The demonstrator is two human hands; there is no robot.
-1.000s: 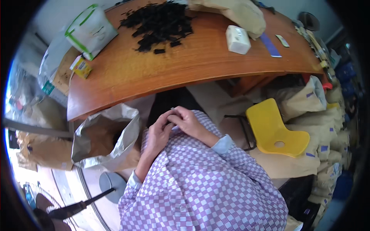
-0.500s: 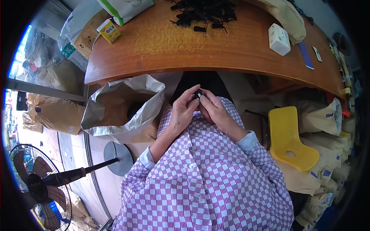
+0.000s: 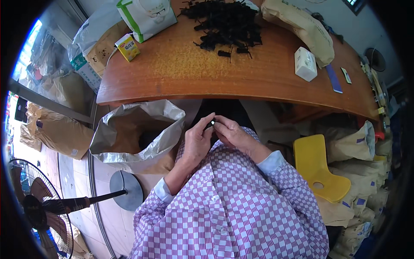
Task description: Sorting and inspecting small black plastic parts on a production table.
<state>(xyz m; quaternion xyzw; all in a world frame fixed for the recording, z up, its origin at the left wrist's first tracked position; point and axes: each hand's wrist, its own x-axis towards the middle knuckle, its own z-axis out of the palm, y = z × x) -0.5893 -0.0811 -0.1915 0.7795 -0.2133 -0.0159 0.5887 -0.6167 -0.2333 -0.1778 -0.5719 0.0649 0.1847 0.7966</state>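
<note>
Above my lap, my left hand (image 3: 198, 141) and my right hand (image 3: 235, 134) meet at their fingertips. Both are closed on a small black piece (image 3: 210, 124), mostly covered by the fingers. A tiny white spot shows at it, and its exact kind is too small to make out. Beyond the hands, a heap of similar-looking black parts with thin tails (image 3: 228, 26) lies on the wooden table (image 3: 172, 82). To the left of my hands stands a big open sack with a silvery lining (image 3: 166, 113), with something dark inside.
On the table are a yellow carton (image 3: 128, 48), a white-green bag (image 3: 148, 21), a white tissue pack (image 3: 305, 64) and a brown paper sack (image 3: 302, 30). A fan (image 3: 41, 211) stands at left. A yellow chair (image 3: 317, 168) and several paper sacks (image 3: 358, 185) are at right.
The view has tilted up, so the table and heap sit lower in the picture and show more. Both hands remain together at the small black piece, their fingers slightly shifted.
</note>
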